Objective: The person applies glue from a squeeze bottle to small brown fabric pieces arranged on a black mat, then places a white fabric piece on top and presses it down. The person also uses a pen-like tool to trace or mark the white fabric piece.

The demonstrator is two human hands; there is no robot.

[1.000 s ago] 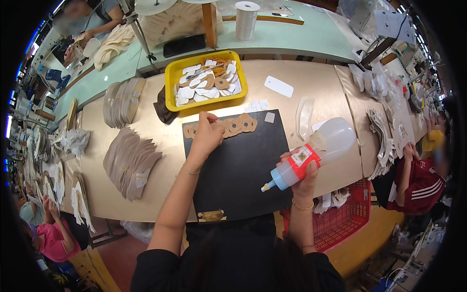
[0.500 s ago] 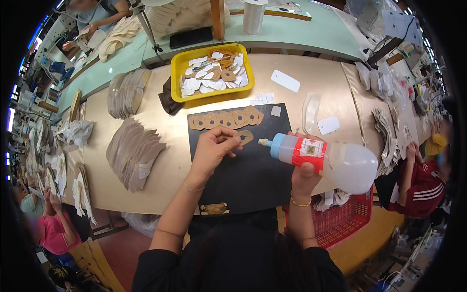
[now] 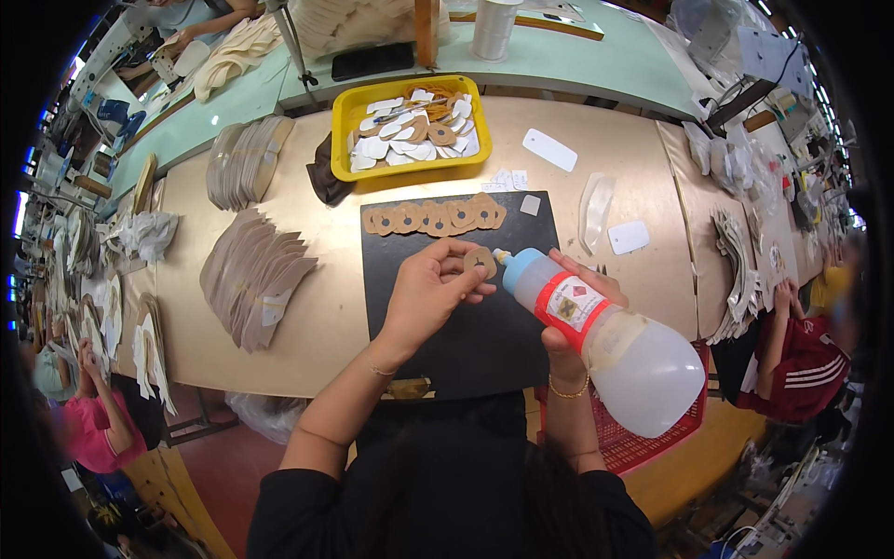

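The left hand (image 3: 438, 284) pinches a small tan patch (image 3: 479, 265) between thumb and fingers, above the black board (image 3: 494, 345); the patch's face, with a dark mark at its middle, is turned upward, and fingers cover part of its edge, so its long axis is hard to judge. The right hand (image 3: 564, 359) is wrapped around a translucent squeeze bottle (image 3: 605, 335) with a red band and blue collar, thumb on the near side and fingers on the far side. The bottle's long axis runs diagonally: its nozzle points left and away from the person, toward the patch, while the rounded base lies to the right and nearer the body. The nozzle tip is right at the patch's edge; whether they touch cannot be told. Beyond the hands, a row of overlapping tan patches (image 3: 438, 216) stretches left to right across the board's far part, beside a small grey square (image 3: 530, 205). Farther off on the tabletop (image 3: 652, 279) stands a yellow tray (image 3: 419, 170) of white and tan pieces.
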